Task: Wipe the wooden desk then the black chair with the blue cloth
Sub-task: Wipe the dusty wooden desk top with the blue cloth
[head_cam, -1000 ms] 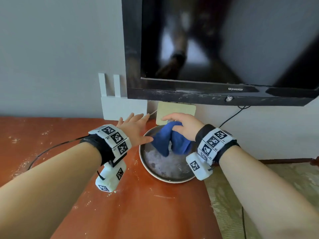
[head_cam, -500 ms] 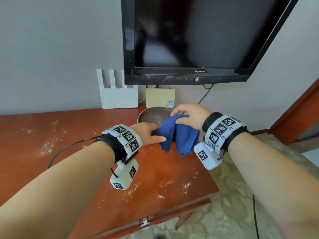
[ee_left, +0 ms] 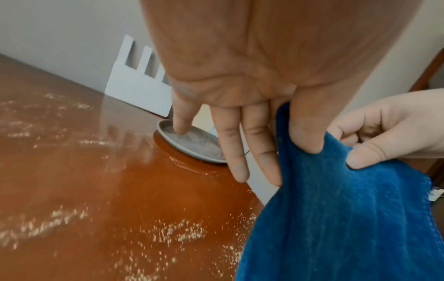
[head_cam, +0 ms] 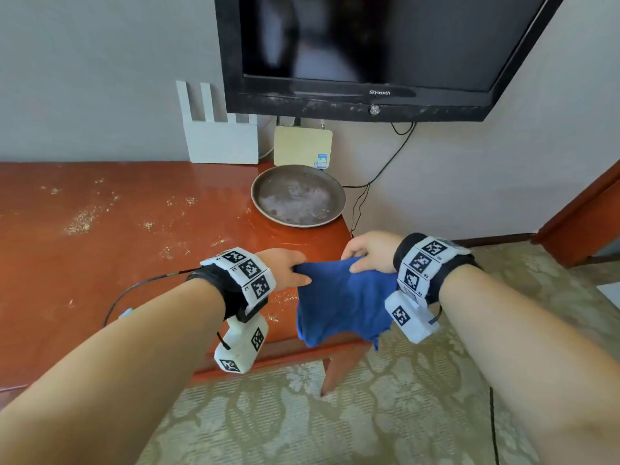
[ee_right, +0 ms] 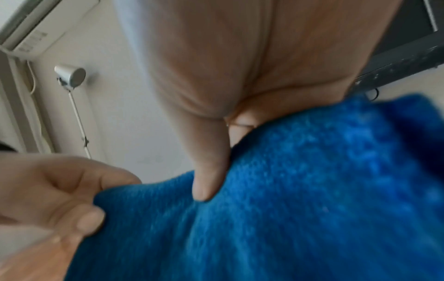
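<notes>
The blue cloth (head_cam: 339, 303) hangs spread between both hands over the desk's front right corner. My left hand (head_cam: 288, 268) pinches its left top edge between thumb and forefinger; the other fingers (ee_left: 236, 152) point straight out. My right hand (head_cam: 365, 251) pinches the right top edge (ee_right: 276, 190). The cloth (ee_left: 336, 218) droops below the desk edge. The reddish wooden desk (head_cam: 117, 263) is glossy and strewn with pale crumbs (head_cam: 80, 219). No black chair is in view.
A round grey metal plate (head_cam: 298, 196) sits at the desk's back right. A white router (head_cam: 219, 135) and a beige box (head_cam: 302, 146) lean on the wall under a black TV (head_cam: 369, 55). Cables hang at right. Patterned carpet (head_cam: 335, 414) covers the floor.
The cloth has been lifted out of the plate and drawn back toward the desk's front corner. My left hand has taken hold of it, and the cloth is now stretched between both hands.
</notes>
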Tool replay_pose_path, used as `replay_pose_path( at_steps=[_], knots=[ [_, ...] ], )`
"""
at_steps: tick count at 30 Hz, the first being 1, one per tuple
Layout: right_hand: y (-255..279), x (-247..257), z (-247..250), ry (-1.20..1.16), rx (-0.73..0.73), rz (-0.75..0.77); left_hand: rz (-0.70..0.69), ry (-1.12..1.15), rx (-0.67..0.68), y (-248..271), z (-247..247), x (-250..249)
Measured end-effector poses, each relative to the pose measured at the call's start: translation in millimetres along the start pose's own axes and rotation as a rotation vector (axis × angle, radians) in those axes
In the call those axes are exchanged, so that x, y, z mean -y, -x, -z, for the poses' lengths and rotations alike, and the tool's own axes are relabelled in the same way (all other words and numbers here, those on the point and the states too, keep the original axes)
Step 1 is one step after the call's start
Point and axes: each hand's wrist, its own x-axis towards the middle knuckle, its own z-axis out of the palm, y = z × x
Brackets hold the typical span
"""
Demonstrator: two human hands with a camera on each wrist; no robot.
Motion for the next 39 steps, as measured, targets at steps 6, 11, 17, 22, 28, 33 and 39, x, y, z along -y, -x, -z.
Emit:
replay_pose_path(
  at_steps=[6, 11, 17, 22, 28, 33, 39],
  knots=[
    [-52.2, -35.9, -62.1, 0.181, -0.231, -0.101, 0.432, 0.068, -0.234, -38.0, -48.0, 8.6],
    [-65.8, -43.6, -127.0, 0.228, -0.041, -0.072, 0.503, -0.161, -0.099, -30.1, -94.8, 33.3],
    [-101.7, -31.6, -128.1, 0.245, -0.060, 0.005, 0.536, -0.218, 0.008, -22.9, -133.6, 52.9],
    [-102.3, -32.4, -151.1, 0.248, 0.007, -0.004, 0.548, -0.186, 0.014, -24.5, -137.9, 61.6],
    [-70.9, -51.8, -163.5, 0.275, 0.028, -0.055, 0.469, -0.148, 0.104, -37.4, -133.0, 50.0],
    [-84.9, -53.5, -157.0, 0.327, 0.059, 0.026, 0.491, -0.173, 0.177, -42.9, -131.1, 47.7],
    [-101.9, -69.9, -140.9, 0.223, 0.002, -0.122, 0.493, -0.179, 0.184, -43.1, -129.1, 46.4]
  ],
)
